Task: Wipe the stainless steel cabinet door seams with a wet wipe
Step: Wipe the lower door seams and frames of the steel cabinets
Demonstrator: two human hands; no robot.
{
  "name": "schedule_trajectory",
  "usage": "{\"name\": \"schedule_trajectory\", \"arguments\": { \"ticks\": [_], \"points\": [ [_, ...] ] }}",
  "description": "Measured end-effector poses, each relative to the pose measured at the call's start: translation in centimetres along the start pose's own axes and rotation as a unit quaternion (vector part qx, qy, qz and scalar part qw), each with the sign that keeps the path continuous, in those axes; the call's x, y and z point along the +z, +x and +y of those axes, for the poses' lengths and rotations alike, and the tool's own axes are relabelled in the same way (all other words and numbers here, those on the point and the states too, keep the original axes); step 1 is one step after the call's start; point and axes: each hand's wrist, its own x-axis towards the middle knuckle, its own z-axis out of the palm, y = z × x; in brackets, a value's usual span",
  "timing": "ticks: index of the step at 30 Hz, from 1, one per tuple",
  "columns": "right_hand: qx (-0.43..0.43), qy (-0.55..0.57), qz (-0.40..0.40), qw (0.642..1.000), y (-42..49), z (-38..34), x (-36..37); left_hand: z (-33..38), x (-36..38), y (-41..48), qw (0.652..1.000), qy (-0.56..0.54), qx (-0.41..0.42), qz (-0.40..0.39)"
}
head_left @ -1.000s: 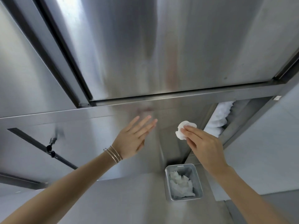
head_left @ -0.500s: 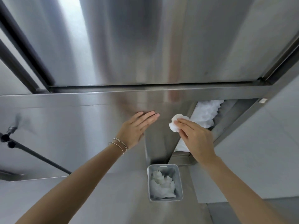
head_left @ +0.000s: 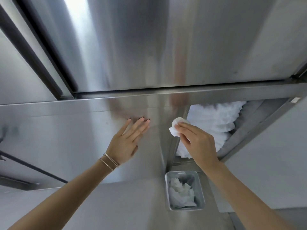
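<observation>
Grey floor (head_left: 116, 206), small grey bin (head_left: 201, 191).

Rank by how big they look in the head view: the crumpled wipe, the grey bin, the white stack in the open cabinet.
1. white stack, partly hidden by the right hand
2. grey bin
3. crumpled wipe

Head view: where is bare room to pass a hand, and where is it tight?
Free: the steel panel left of the left hand, up to the horizontal seam above it. Crowded: the right hand pinches the wet wipe at the open door edge, white stacked material behind it and the bin of used wipes below.
</observation>
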Motion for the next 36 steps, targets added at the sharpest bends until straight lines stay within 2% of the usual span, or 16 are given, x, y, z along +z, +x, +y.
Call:
{"name": "schedule_trajectory", "arguments": {
  "ticks": [7, 11, 14, 18, 26, 29, 32, 36],
  "points": [
    [-0.028, -0.01, 0.114, 0.993, 0.3, -1.4, 3.5, 1.2, 2.3, 0.2, 0.996, -0.039, -0.023, 0.075],
    [-0.076, 0.001, 0.178, 0.981, 0.4, -0.8, 6.6, 2.3, 5.5, 1.2, 0.98, -0.03, -0.083, 0.177],
    [-0.116, -0.004, 0.225, 0.967, 0.3, -0.2, 9.3, 1.9, 7.9, 1.5, 0.965, 0.002, -0.091, 0.244],
    [-0.183, -0.051, 0.266, 0.945, 0.3, 0.7, 12.3, 1.3, 10.0, 1.6, 0.951, 0.027, -0.082, 0.295],
    [-0.242, -0.171, 0.334, 0.895, 1.6, 2.0, 14.9, 1.4, 10.5, 2.2, 0.923, 0.035, -0.091, 0.373],
    [-0.232, -0.2, 0.353, 0.884, 3.1, 0.8, 13.0, 2.5, 10.2, 2.6, 0.916, 0.033, -0.112, 0.383],
    [-0.184, -0.213, 0.366, 0.887, 5.1, -0.6, 11.4, 3.2, 10.5, 2.7, 0.912, 0.026, -0.127, 0.389],
    [-0.151, -0.16, 0.389, 0.894, 4.7, 0.0, 13.4, 2.4, 11.4, 2.6, 0.911, 0.049, -0.11, 0.395]
  ]
}}
